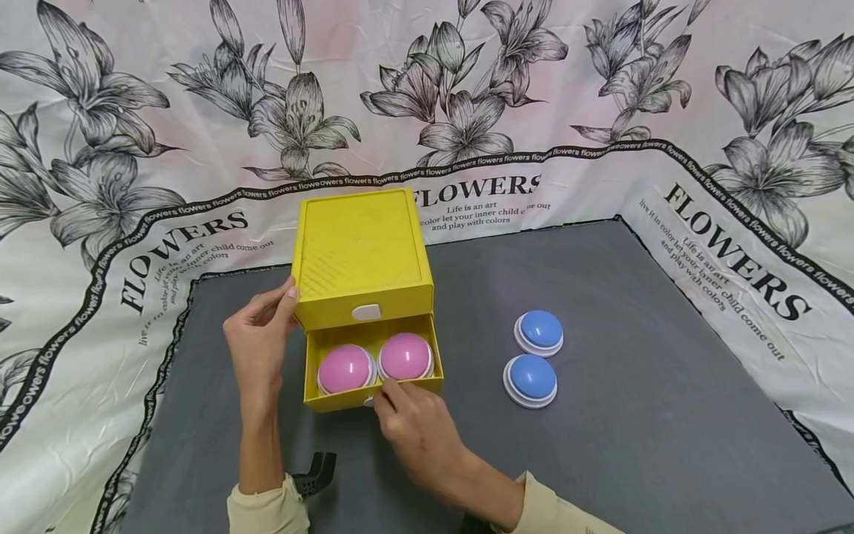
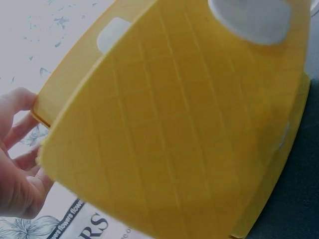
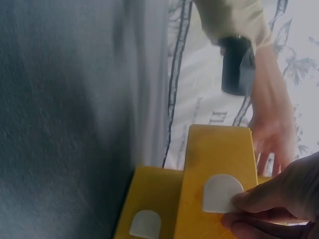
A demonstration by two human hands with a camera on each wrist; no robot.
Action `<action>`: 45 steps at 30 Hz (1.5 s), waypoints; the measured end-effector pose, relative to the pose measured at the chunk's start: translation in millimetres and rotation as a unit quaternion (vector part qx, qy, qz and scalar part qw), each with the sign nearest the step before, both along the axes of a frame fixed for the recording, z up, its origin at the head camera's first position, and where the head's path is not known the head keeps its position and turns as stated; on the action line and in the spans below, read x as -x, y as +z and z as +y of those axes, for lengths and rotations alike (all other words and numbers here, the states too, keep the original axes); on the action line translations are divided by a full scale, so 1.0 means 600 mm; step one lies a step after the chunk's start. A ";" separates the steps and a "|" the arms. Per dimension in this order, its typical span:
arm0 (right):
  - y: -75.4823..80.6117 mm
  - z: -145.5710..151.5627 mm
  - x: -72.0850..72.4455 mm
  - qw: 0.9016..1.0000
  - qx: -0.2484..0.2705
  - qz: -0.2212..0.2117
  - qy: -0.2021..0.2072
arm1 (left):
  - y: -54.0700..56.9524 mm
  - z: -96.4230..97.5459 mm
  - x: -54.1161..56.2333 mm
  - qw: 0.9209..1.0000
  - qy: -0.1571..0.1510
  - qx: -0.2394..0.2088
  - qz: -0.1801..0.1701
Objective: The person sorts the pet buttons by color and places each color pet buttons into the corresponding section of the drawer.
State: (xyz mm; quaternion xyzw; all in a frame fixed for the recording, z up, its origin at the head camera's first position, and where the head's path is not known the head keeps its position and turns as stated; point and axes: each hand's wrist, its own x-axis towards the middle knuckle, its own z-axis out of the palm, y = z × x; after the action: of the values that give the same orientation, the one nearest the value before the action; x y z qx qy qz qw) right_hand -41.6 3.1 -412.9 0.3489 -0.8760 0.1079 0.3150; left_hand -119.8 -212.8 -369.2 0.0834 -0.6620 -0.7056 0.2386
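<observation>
A yellow drawer box point(image 1: 363, 241) has one drawer point(image 1: 310, 386) pulled out below its top drawer. Inside it lie two domed pink push buttons point(image 1: 347, 368) with white rims, side by side. My right hand point(image 1: 420, 430) pinches the white handle point(image 3: 222, 193) of this drawer between thumb and fingers. At the box's left front edge, my left hand point(image 1: 260, 334) rests its fingertips against the side near the top. The left wrist view shows the drawer's ribbed underside point(image 2: 164, 114) and those fingers point(image 2: 22, 99) at the box corner.
Two blue push buttons point(image 1: 542, 328) with white bases sit on the grey table point(image 1: 634, 371), right of the box. A lower drawer with a white tab point(image 3: 145, 225) is closed. Flower-printed cloth point(image 1: 467, 111) walls the table's back and sides.
</observation>
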 end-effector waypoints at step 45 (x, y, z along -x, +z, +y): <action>-0.053 0.006 0.121 0.980 0.120 -0.153 -0.033 | -0.002 -0.004 0.004 1.000 0.006 0.017 -0.010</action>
State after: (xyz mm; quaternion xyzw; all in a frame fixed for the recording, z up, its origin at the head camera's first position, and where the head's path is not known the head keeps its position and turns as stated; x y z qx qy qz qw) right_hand -114.2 6.7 -444.7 0.2585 -0.9058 0.2537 0.2198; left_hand -122.1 -215.3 -370.3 0.0902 -0.6759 -0.6919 0.2374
